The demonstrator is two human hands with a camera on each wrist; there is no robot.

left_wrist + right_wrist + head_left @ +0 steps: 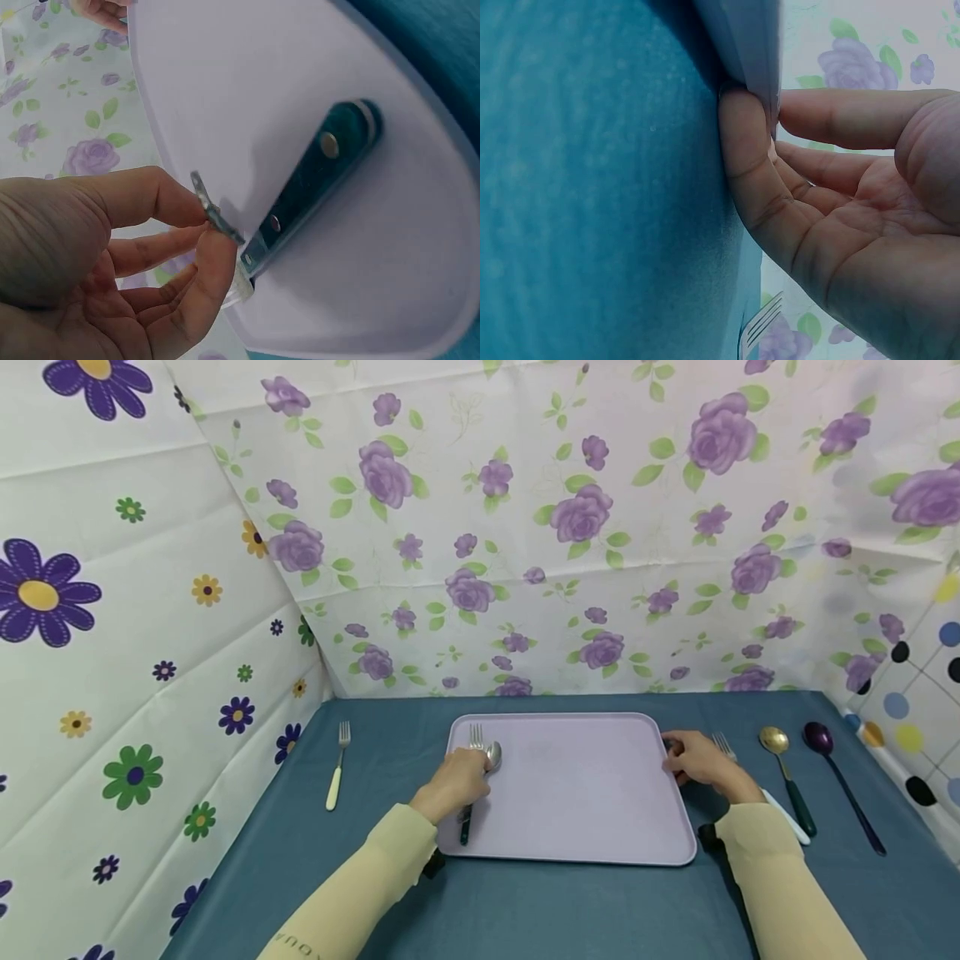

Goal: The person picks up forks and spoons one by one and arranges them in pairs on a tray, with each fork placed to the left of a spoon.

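Observation:
A pale lilac tray (577, 785) lies on the table. Over its left side, my left hand (459, 781) pinches the thin handle of a silver spoon (492, 755) between thumb and forefinger; the handle's end (214, 210) shows in the left wrist view. Beneath that hand, a fork with a dark green riveted handle (315, 180) lies on the tray, its tines (476, 735) pointing to the back. My right hand (701, 758) grips the tray's right rim, with the thumb at the top and a finger tucked under the edge (754, 60).
Left of the tray lies a fork with a cream handle (335, 781). To the right are a white-handled fork (787, 814), a gold spoon with a green handle (791, 781) and a dark purple spoon (843, 781). Flowered cloth walls (525, 527) enclose the blue-green table (570, 910).

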